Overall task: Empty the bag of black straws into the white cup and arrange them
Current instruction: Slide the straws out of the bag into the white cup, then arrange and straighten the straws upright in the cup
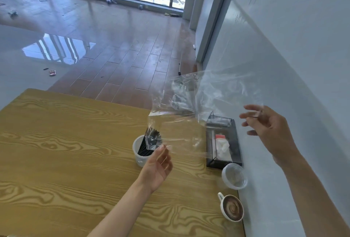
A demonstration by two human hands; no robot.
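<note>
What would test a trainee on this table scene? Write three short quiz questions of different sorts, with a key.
1. True or false: the black straws are standing in the white cup.
2. Which hand pinches the clear plastic bag just above the cup? A) left hand B) right hand
3. Fill in: the coffee cup stands on the wooden table near its ____ edge, beside the wall.

Key: 1 true. 2 A: the left hand grips the bag's lower end; the right hand is spread, and whether it touches the bag is unclear. 3 right.
</note>
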